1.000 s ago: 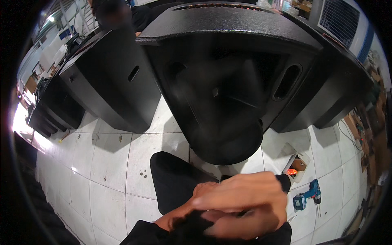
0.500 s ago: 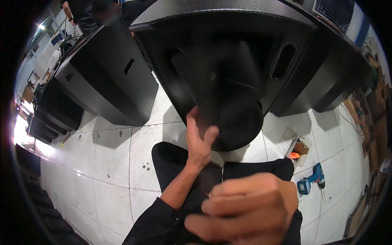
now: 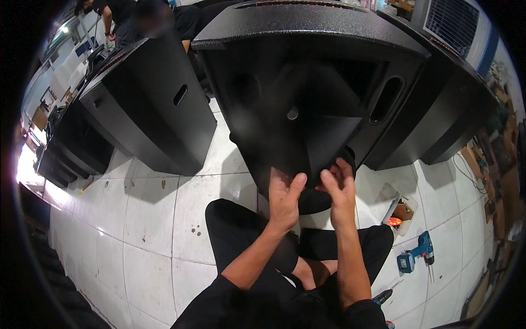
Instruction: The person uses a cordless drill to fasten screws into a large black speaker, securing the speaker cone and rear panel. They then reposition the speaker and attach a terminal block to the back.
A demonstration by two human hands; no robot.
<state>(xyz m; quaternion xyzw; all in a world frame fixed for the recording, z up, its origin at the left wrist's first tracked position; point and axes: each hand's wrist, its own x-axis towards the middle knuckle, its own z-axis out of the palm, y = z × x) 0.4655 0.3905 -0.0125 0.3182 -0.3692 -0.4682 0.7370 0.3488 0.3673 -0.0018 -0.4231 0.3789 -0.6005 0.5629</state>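
Note:
A large black speaker cabinet (image 3: 312, 46) stands in front of my crossed legs, with its open front facing me. At that opening is a blurred black horn flare (image 3: 331, 137), a tapering panel with a small round hole in its middle. My left hand (image 3: 284, 203) grips the flare's lower left side, thumb toward me and fingertips partly hidden. My right hand (image 3: 341, 192) closes on its lower right side, fingers curled. Behind and below the hands shows part of a round black speaker cone (image 3: 318, 202).
More black cabinets stand at the left (image 3: 148, 104) and right (image 3: 438, 104). To my right lie a blue cordless drill (image 3: 417, 252), an open box of small parts (image 3: 405, 213) and a dark screwdriver-like tool (image 3: 383, 296). People are at work at the far left.
My right hand has gone from close to the camera to the flare's right side. The flare has turned and shifted, and my left hand has moved slightly right with it.

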